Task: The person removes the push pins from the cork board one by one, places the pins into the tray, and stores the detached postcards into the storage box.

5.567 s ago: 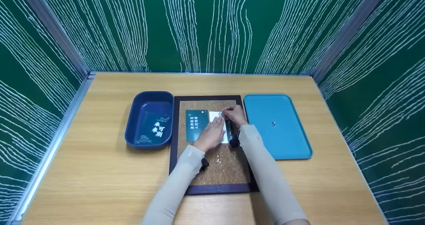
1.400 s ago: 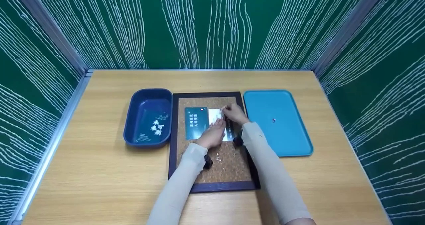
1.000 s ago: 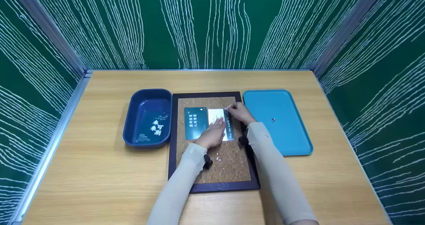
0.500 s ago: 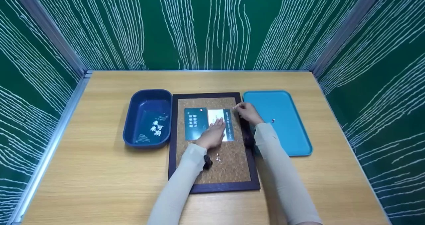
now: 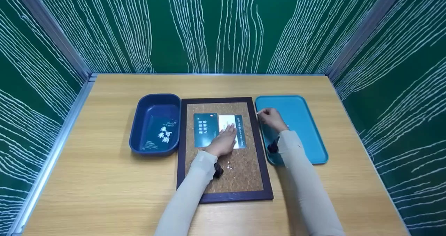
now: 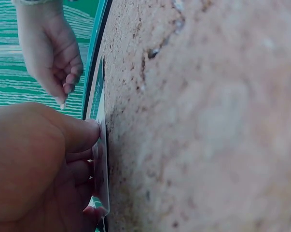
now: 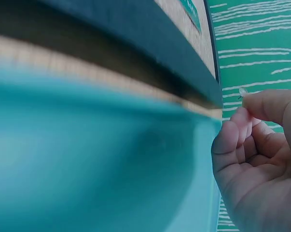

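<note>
My left hand [image 5: 223, 141] rests on a white and green card [image 5: 240, 133] on the framed cork board [image 5: 240, 176], its fingers extended over the white part. In the left wrist view the thumb [image 6: 85, 133] touches the card near its edge. My right hand [image 5: 273, 119] is above the left edge of the turquoise tray [image 5: 303, 145]. Between thumb and index finger it pinches a small clear push pin [image 7: 243, 92], its thin metal point showing in the right wrist view. A green card [image 5: 205, 135] lies beside the white one, with a pin [image 5: 211, 115] near its top.
Several small clear pieces [image 5: 229, 165] lie on the lower cork. Left of the board stands a dark blue bin [image 5: 135, 124] with a green card [image 5: 156, 135] inside. Green patterned panels [image 5: 223, 30] enclose the table [image 5: 104, 180] at the back and sides.
My right hand has moved right, off the card's upper edge and across the board frame to the tray, carrying the push pin. My left hand has stayed on the card.
</note>
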Demonstrator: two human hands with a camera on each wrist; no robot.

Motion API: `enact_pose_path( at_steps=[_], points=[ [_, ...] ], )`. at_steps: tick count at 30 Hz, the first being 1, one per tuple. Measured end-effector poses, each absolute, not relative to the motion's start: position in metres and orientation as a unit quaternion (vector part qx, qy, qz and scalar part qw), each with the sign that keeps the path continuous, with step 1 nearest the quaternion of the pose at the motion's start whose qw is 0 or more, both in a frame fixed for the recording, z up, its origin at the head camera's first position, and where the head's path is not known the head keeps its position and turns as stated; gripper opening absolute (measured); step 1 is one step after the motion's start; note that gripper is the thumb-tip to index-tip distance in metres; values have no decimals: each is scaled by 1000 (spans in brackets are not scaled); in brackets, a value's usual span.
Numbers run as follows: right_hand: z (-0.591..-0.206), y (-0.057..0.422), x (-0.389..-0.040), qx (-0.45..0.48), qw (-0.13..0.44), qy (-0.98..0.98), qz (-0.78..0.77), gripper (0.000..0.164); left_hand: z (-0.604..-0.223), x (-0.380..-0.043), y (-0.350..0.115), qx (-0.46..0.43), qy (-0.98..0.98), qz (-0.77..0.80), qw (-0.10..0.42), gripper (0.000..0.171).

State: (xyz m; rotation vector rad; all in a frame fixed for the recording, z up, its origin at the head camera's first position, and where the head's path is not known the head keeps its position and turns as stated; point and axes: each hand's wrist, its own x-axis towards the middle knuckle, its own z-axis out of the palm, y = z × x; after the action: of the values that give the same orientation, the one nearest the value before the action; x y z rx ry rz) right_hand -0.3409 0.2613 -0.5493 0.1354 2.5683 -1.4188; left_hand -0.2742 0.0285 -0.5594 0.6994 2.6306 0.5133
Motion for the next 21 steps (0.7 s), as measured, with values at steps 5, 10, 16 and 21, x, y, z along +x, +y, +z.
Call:
enact_pose_path(
  at_steps=[5,10,16,21],
  points=[
    [-547,275,-338,68,106,880,-458,32,-561,-274,29,245,934,183,186,53],
    [-545,289,-335,82,103,885,-446,33,-561,-274,29,248,935,178,181,53],
    [-545,307,-329,81,100,887,-443,36,-561,-275,29,252,935,174,180,53],
    [-546,321,-325,91,102,885,-446,36,-560,-274,28,251,933,183,181,53]
  ],
)
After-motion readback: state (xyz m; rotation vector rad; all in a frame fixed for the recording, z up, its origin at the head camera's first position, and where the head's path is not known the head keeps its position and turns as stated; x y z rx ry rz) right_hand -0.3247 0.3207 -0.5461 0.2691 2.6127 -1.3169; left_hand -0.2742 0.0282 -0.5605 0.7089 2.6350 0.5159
